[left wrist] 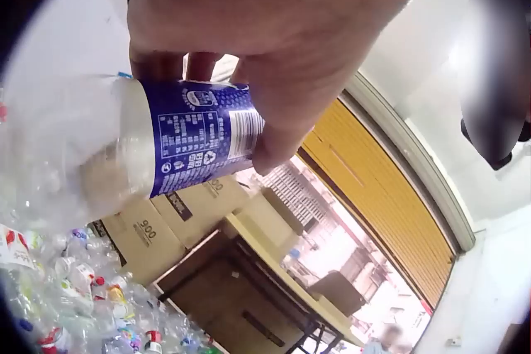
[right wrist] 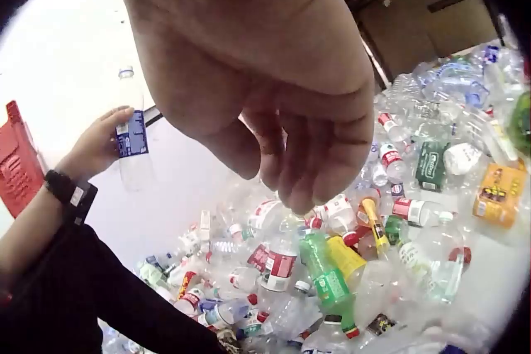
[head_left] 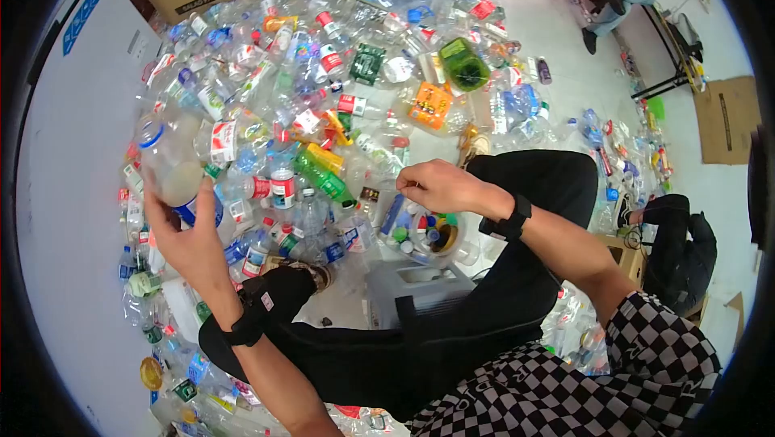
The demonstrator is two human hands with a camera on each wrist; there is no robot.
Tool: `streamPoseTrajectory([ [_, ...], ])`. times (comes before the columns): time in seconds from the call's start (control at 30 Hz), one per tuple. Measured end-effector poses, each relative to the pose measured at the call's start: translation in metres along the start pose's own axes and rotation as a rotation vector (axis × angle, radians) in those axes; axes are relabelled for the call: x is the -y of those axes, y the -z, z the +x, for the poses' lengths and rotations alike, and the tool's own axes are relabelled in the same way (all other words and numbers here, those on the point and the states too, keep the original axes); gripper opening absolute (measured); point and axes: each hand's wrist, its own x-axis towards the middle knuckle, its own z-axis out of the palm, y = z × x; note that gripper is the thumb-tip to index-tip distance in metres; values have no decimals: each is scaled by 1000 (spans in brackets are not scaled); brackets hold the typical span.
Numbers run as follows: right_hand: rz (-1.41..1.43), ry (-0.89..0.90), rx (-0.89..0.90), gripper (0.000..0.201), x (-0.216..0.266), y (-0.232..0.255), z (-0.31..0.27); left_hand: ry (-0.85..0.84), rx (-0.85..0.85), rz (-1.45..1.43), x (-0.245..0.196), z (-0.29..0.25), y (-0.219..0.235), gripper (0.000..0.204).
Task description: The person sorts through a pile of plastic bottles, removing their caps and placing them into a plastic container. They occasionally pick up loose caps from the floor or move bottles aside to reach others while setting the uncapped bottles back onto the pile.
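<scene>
Left grip (head_left: 190,250), mine: curled round one blue-labelled bottle (head_left: 172,172). Right grip (head_left: 444,187): slack, loosely curled, near one tub (head_left: 462,235) containing several caps (head_left: 433,235).

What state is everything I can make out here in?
Left hand: gripping the blue-labelled bottle.
Blue-labelled bottle: held up, label on.
Right hand: fingers curled, nothing visible inside.
Round tub: open, caps inside.
Green bottle: lying down, label on.

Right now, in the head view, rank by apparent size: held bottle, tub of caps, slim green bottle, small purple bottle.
1. Held bottle, perhaps enlarged by nearness to the camera
2. Tub of caps
3. Slim green bottle
4. Small purple bottle
</scene>
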Motion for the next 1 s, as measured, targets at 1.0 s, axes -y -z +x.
streamPoseTrajectory([
  [1.0, -463, 476, 269, 20, 38, -424, 271, 586, -636, 157, 41, 18, 115, 84],
])
